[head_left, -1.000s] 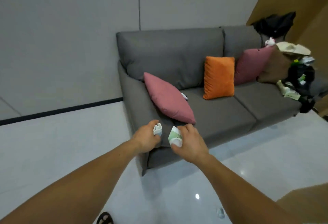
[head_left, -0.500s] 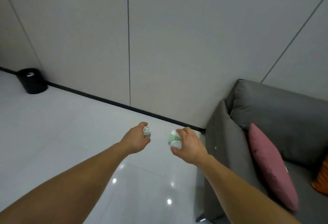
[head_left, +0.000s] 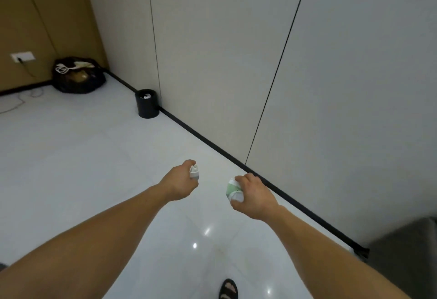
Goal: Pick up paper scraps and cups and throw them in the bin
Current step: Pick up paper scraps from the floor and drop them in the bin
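left hand [head_left: 181,184] gripping white scrap [head_left: 194,172], right hand [head_left: 254,195] gripping green-white cup [head_left: 233,191], black bin [head_left: 147,107] ahead

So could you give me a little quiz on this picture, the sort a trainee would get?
1. True or false: the left hand is empty.
2. What does the right hand grip? A) a crumpled green-and-white cup B) a pillow C) nothing
3. Fill in: the black bin stands on the floor, against the foot of the ____.

Key: 1 false, the left hand grips a crumpled white scrap. 2 A. 3 wall.
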A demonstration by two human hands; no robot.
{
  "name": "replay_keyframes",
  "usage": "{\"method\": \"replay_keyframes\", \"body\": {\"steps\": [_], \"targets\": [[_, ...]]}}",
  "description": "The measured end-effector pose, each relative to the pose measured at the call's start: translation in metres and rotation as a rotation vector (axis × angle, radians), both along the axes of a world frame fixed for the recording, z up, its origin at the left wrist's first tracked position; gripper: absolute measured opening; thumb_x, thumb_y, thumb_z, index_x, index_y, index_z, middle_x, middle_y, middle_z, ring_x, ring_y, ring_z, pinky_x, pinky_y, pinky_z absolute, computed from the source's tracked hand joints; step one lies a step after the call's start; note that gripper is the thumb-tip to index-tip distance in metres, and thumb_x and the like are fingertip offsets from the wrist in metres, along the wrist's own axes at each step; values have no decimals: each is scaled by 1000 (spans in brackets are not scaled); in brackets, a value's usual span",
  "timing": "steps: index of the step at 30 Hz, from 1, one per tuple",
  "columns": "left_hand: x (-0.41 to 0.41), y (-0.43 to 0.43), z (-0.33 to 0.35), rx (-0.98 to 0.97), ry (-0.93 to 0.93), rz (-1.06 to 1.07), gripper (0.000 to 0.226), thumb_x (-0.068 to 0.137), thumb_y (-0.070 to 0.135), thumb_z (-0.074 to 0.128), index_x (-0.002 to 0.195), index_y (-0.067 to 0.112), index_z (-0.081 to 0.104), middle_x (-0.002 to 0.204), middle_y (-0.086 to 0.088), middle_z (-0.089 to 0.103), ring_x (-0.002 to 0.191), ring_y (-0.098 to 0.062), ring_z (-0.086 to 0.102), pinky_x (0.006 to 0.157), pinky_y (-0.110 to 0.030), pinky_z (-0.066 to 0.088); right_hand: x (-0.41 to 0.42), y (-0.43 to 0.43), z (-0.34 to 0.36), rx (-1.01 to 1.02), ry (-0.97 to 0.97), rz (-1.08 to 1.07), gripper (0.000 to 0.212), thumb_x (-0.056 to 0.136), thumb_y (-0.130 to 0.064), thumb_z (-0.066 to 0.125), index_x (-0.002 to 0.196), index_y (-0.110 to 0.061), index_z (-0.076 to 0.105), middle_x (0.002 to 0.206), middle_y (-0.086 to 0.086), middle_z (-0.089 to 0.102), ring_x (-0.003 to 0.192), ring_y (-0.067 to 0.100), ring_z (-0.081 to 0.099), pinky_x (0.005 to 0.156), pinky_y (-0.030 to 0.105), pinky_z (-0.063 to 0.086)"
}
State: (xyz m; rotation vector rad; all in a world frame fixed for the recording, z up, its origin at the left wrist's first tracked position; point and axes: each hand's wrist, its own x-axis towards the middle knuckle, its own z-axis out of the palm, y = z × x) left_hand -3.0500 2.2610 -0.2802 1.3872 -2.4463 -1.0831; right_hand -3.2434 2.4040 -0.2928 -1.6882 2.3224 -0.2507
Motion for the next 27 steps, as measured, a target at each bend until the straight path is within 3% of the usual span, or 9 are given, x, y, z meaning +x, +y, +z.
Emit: {"method": "replay_keyframes", "body": {"steps": [8,16,27], "targets": [[3,-111,6,-37,-29,272,57,92,31,53,144,22,32,133,-9,53,102,-27,59,79,-28,47,-27,-178,16,-13,-8,267,64,85,-40,59,141,-18,40,132,4,43,120,23,43,95,33,44],[29,-244,-10,-34,-53,389,59,91,28,54,145,21,31,135,-10,53,112,-28,56,89,-30,46,16,-346,9,-2,7,459,63,83,-41,60,139,-20,41,129,4,45,116,24,45,88,34,44],[76,-465,9,-43,-15,372,58,92,27,52,146,21,31,133,-11,52,100,-27,59,80,-29,47,56,-560,31,-30,0,365,63,85,-41,60,140,-19,40,131,3,43,119,23,43,90,32,44]]}}
